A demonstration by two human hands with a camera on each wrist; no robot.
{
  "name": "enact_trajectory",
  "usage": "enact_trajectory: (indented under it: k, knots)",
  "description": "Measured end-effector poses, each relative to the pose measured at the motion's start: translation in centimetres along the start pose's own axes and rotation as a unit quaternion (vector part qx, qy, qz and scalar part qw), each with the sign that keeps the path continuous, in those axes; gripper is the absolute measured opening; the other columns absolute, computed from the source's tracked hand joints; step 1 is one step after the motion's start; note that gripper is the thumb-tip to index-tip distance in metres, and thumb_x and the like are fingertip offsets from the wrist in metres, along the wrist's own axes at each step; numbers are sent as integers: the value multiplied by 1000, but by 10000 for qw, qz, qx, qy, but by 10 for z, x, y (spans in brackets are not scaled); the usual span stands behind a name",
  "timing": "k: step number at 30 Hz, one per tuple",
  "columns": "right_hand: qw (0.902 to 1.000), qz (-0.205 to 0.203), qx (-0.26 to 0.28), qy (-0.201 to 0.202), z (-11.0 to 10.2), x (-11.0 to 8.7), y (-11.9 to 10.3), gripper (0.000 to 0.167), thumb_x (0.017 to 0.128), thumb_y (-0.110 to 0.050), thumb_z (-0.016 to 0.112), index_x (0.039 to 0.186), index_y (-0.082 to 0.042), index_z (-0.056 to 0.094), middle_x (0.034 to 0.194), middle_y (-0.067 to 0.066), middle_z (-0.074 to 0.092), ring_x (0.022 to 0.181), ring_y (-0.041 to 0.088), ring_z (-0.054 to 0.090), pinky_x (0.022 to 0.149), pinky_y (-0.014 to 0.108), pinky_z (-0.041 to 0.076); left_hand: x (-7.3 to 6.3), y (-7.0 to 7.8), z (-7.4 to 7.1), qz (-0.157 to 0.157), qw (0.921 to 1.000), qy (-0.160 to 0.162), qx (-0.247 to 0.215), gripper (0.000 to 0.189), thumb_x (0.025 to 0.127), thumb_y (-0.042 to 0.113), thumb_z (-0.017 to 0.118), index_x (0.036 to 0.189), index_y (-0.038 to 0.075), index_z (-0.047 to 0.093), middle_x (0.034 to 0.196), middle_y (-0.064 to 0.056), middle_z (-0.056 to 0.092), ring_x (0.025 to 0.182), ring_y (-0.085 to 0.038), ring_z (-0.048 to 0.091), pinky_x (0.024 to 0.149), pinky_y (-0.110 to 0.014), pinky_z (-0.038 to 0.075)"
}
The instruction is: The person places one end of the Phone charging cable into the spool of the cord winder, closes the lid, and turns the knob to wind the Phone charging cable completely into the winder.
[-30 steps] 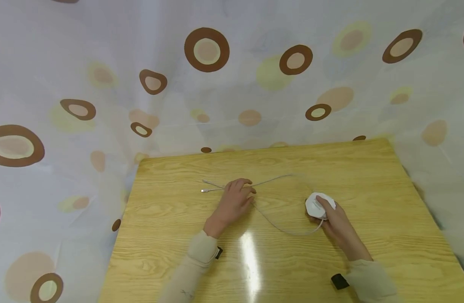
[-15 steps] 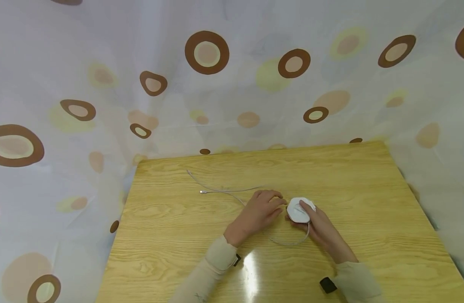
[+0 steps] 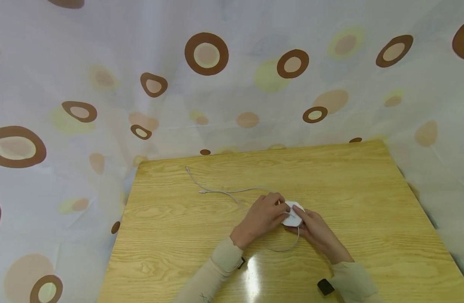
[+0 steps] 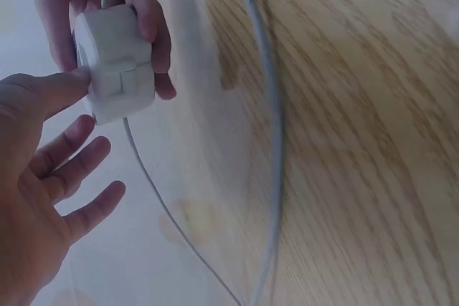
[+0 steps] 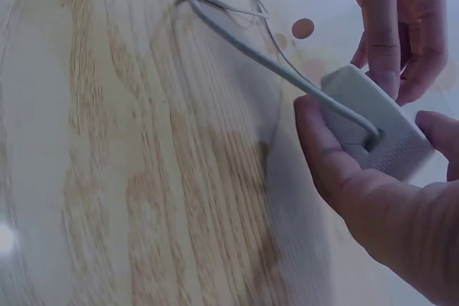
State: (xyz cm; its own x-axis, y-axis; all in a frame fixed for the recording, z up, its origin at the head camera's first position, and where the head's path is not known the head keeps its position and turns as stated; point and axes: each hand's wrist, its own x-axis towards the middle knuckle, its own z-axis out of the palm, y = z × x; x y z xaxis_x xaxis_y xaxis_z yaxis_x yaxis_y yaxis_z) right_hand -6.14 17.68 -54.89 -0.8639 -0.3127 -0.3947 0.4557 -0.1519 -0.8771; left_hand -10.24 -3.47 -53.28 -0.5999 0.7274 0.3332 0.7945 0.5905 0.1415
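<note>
My right hand (image 3: 321, 231) grips a white eight-sided block (image 3: 291, 219) above the table, with the thumb on its top face in the head view. My left hand (image 3: 260, 221) meets the block's left side. In the left wrist view the left thumb presses the block's edge, while several other fingers curl loosely below; the index fingertip is hidden. A pale cable (image 5: 287, 73) enters a hole in the block's side. A thinner cable (image 4: 159, 202) runs from its other side. What the block is cannot be told.
On the wooden table (image 3: 171, 223), two cable ends with plugs (image 3: 202, 192) lie crossed at the left. A spotted sheet (image 3: 232, 92) rises behind and along both sides of the table. Dark bands or devices sit at both wrists.
The right hand has brought the block leftward. The left hand has left the crossed cables, moved right and come to the block. The cable ends have spread apart on the table.
</note>
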Motion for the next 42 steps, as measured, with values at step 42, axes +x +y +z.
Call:
enact_trajectory:
  k: [42]
  knots:
    - [9881, 8, 328, 1500, 26, 2, 6, 57, 110, -46, 55, 145, -2, 59, 107, -21, 69, 100, -4, 66, 87, 15, 56, 18, 33, 2, -2264, 9731, -318, -280, 35, 103, 29, 63, 70, 20, 60, 65, 9, 57, 52, -3, 41, 46, -16, 29]
